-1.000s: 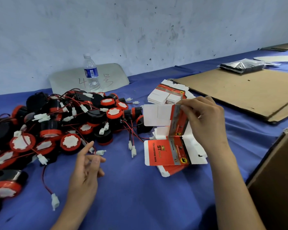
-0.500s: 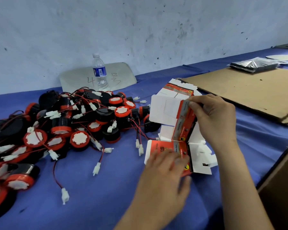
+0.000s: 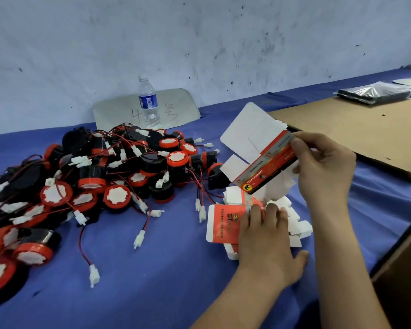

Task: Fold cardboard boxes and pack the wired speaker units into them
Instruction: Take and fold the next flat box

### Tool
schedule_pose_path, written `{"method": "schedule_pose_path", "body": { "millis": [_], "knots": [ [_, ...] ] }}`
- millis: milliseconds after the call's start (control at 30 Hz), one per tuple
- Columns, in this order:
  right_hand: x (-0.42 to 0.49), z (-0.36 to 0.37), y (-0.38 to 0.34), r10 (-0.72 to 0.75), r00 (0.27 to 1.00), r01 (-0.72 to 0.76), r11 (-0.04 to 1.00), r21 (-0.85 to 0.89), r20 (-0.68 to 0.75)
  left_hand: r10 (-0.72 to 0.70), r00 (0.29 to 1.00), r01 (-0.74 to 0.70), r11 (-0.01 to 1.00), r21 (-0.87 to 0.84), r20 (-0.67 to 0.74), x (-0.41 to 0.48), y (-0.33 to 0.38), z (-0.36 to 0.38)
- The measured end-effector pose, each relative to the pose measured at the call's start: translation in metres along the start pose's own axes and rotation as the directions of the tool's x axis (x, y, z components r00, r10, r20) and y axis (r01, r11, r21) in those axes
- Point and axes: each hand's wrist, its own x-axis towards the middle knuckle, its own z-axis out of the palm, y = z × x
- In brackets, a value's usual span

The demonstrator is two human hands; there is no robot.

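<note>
A heap of black-and-red speaker units (image 3: 100, 181), trailing red wires and white plugs, fills the left of the blue desk (image 3: 152, 281). At lower centre the left hand (image 3: 266, 243) lies flat, fingers straight, on a stack of flattened orange-and-white boxes (image 3: 221, 224). Right of centre, the right hand (image 3: 323, 172) pinches one unfolded box (image 3: 259, 148), raised and tilted, its white inside showing.

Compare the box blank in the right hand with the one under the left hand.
The lifted blank hangs tilted aloft, pinched by the right hand; the flat blank lies on the stack under the left hand. The lifted blank shows its white inside; the flat blank shows only print. Both are orange printed card.
</note>
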Motion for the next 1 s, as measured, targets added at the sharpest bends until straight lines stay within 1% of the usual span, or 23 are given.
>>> {"method": "schedule_pose_path", "body": {
  "millis": [133, 267, 333, 433, 500, 567, 633, 733, 833, 867, 933, 1000],
  "knots": [
    [0.001, -0.008, -0.002, 0.023, 1.000, -0.023, 1.000, 0.002, -0.002, 0.020, 1.000, -0.020, 1.000, 0.007, 0.012, 0.004, 0.005, 0.005],
    [-0.001, -0.016, -0.007, -0.028, 1.000, 0.029, 0.999, -0.039, 0.007, 0.015, 1.000, -0.016, 0.999, -0.032, -0.024, 0.000, 0.003, 0.014],
    [-0.001, -0.019, -0.008, -0.062, 0.998, 0.062, 0.990, -0.130, 0.001, 0.014, 0.999, -0.015, 0.999, -0.034, -0.029, -0.002, 0.002, 0.017],
    [0.000, -0.026, -0.009, -0.128, 0.992, 0.122, 0.945, -0.304, -0.002, 0.007, 1.000, -0.008, 0.999, -0.042, -0.024, -0.001, 0.001, 0.018],
    [0.001, -0.031, -0.011, -0.169, 0.985, 0.172, 0.891, -0.420, 0.044, 0.002, 0.999, -0.004, 0.999, -0.050, -0.032, 0.001, 0.000, 0.018],
    [0.000, -0.035, -0.012, -0.160, 0.984, 0.179, 0.835, -0.521, 0.082, 0.002, 0.999, -0.005, 0.999, -0.051, -0.053, 0.002, -0.002, 0.017],
    [0.000, -0.039, -0.013, -0.107, 0.990, 0.142, 0.800, -0.582, 0.094, -0.008, 0.999, 0.006, 0.999, -0.037, -0.041, 0.005, -0.003, 0.018],
    [0.003, -0.047, -0.013, -0.061, 0.990, 0.127, 0.800, -0.586, 0.130, -0.030, 0.999, 0.028, 0.998, -0.052, -0.036, 0.008, -0.003, 0.019],
    [0.010, -0.060, -0.009, -0.061, 0.990, 0.126, 0.783, -0.608, 0.127, -0.082, 0.996, 0.078, 0.987, -0.142, -0.021, 0.010, -0.004, 0.024],
    [0.012, -0.065, -0.008, -0.062, 0.991, 0.120, 0.797, -0.592, 0.117, -0.096, 0.995, 0.093, 0.981, -0.167, -0.008, 0.010, -0.005, 0.024],
    [0.015, -0.073, -0.004, -0.027, 0.996, 0.064, 0.880, -0.470, 0.086, -0.116, 0.993, 0.110, 0.975, -0.191, -0.018, 0.011, -0.005, 0.021],
    [0.018, -0.073, -0.001, 0.040, 0.997, -0.023, 0.967, -0.255, 0.060, -0.114, 0.991, 0.092, 0.964, -0.249, -0.073, 0.012, -0.008, 0.011]
  ]
}}
